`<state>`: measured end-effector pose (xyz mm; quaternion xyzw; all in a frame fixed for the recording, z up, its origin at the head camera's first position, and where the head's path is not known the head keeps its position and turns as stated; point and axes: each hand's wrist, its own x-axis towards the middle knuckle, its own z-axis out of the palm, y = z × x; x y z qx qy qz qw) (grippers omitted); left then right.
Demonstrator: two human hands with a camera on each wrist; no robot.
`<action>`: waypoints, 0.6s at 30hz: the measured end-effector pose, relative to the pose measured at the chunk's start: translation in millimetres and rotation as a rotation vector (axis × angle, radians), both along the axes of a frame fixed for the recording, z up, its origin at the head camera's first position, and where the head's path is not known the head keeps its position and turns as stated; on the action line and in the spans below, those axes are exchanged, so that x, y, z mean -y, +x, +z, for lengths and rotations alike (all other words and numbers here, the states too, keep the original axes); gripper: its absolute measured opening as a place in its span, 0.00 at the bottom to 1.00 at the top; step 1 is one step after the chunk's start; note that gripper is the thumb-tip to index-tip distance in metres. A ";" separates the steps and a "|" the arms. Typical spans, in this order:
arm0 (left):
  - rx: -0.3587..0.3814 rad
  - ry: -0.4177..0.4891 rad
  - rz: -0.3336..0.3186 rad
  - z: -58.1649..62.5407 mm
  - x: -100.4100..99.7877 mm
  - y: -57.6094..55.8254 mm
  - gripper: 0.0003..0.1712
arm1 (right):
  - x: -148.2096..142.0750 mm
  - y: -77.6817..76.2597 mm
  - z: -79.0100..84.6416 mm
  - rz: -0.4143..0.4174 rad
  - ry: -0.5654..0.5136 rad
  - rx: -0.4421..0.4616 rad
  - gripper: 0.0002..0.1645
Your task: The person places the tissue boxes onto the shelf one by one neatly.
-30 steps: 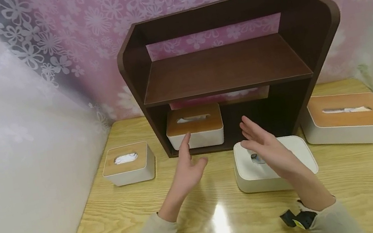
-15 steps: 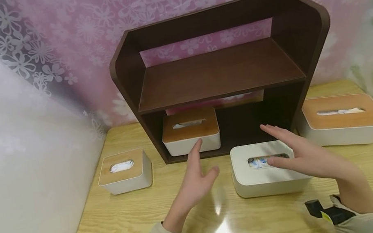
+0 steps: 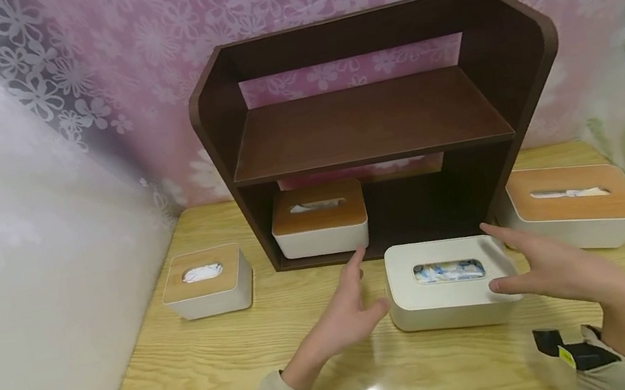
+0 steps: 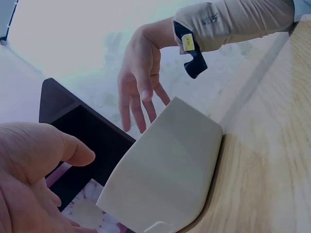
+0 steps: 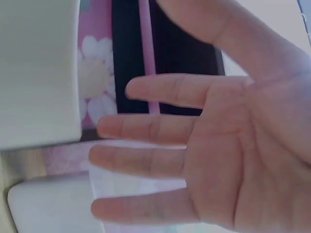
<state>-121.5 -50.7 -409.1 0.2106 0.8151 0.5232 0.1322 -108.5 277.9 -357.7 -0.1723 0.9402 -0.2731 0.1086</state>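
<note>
A white tissue box (image 3: pixel 456 317) with a pale lid stands on the table in front of the shelf, a patterned packet showing through its slot. My left hand (image 3: pixel 347 318) is at its left side, fingers extended and thumb spread. Over on the right end, my right hand (image 3: pixel 563 266) is held with fingers and thumb spread. In the left wrist view a gap separates the left hand (image 4: pixel 29 170) from the tissue box (image 4: pixel 160 165). The right wrist view shows the right hand's straight fingers (image 5: pixel 160 128) beside the box (image 5: pixel 39 73), holding nothing.
A dark brown two-tier shelf (image 3: pixel 369 122) stands against the flowered wall. On its lower tier, at the left, sits a wood-topped tissue box (image 3: pixel 323 238). A smaller tissue box (image 3: pixel 212 303) is on the table's left, a larger one (image 3: pixel 587 223) right of the shelf.
My right hand has moved right and down, from over the white tissue box to its right end. My left hand has moved rightward, closer to the box's left side. The head view has shifted slightly.
</note>
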 end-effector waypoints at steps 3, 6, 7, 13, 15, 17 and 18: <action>0.031 -0.015 -0.040 -2.8 -1.4 0.2 0.53 | -7.5 -4.9 -4.2 -0.003 0.020 0.016 0.60; 0.036 -0.028 -0.049 -4.7 -3.1 1.5 0.53 | -17.4 -8.2 -9.0 0.015 0.002 0.021 0.60; 0.040 -0.029 -0.051 -5.1 -3.6 1.7 0.53 | -21.0 -9.0 -10.5 0.021 -0.012 0.019 0.58; 0.034 -0.056 -0.089 -8.7 -8.3 2.0 0.54 | -37.4 -11.8 -19.3 0.029 -0.082 0.102 0.47; 0.035 -0.058 -0.107 -10.2 -9.6 2.2 0.54 | -39.4 -13.7 -22.3 0.039 -0.107 0.135 0.44; 0.036 -0.058 -0.119 -12.1 -10.8 2.3 0.53 | -40.1 -16.3 -24.7 0.052 -0.127 0.149 0.41; 0.036 -0.057 -0.124 -12.9 -11.4 2.3 0.53 | -40.3 -17.5 -25.8 0.057 -0.136 0.152 0.40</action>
